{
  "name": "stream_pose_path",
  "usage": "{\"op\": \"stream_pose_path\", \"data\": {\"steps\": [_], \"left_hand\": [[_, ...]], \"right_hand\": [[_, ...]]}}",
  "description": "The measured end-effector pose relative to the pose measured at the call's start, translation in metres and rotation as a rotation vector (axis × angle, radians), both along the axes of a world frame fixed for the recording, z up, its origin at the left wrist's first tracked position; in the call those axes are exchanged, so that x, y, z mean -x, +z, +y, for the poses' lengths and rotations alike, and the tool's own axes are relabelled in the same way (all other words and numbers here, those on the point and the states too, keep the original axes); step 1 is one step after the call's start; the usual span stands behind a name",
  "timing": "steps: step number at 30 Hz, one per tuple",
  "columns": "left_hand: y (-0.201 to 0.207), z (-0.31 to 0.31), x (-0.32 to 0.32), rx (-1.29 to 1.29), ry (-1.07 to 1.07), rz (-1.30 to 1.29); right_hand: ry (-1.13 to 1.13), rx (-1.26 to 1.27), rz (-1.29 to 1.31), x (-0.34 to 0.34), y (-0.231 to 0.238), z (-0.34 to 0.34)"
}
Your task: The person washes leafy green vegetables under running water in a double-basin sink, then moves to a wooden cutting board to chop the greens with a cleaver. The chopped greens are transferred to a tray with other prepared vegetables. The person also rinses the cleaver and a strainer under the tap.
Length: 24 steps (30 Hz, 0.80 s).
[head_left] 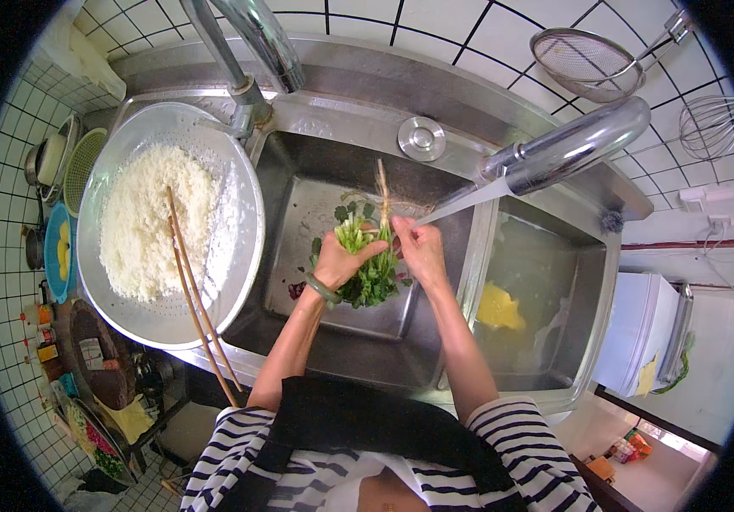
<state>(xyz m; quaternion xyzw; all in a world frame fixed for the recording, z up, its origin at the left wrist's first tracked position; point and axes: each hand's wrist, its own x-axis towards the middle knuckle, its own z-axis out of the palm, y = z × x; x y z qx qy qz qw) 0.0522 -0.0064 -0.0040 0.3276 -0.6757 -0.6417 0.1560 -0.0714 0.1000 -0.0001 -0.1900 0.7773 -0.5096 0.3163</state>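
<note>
Greens (365,260), a leafy bunch with pale stalks and roots pointing up, were held over the left basin of the steel sink (324,341), under the stream from the tap (567,145). Far left, a metal colander (243,256) of white rice rested on the sink's edge with a pair of wooden chopsticks (196,299) laid across it. The left hand (340,263) gripped the bunch around its middle, fingers closed around the stems. The right hand (418,247) was just beside it, fingers pinched on the upper stalks near the roots. Judging by the look, the bunch would be light, soft and floppy, wet and a little slippery; the leaves would bruise or tear easily, so the firmer stalks near the root end seemed the best place to hold it. To the right, the second basin held water with something yellow (500,307) in it, and a wire strainer (587,61) hung on the tiled wall.
</note>
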Motion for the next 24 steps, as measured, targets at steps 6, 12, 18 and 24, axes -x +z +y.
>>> {"op": "stream_pose_path", "data": {"steps": [6,12,18,24], "left_hand": [[0.019,0.001,-0.004,0.018,-0.048,0.026],[0.022,0.003,-0.002,0.103,-0.046,0.026],[0.024,0.011,0.01,0.194,0.079,0.036],[0.031,0.0,0.015,0.136,0.026,0.06]], "right_hand": [[0.143,0.239,0.201,0.0,0.016,0.005],[0.27,0.088,0.354,0.007,0.041,0.008],[0.368,-0.149,0.776,0.009,0.039,0.003],[0.112,0.081,0.198,0.015,0.037,-0.001]]}}
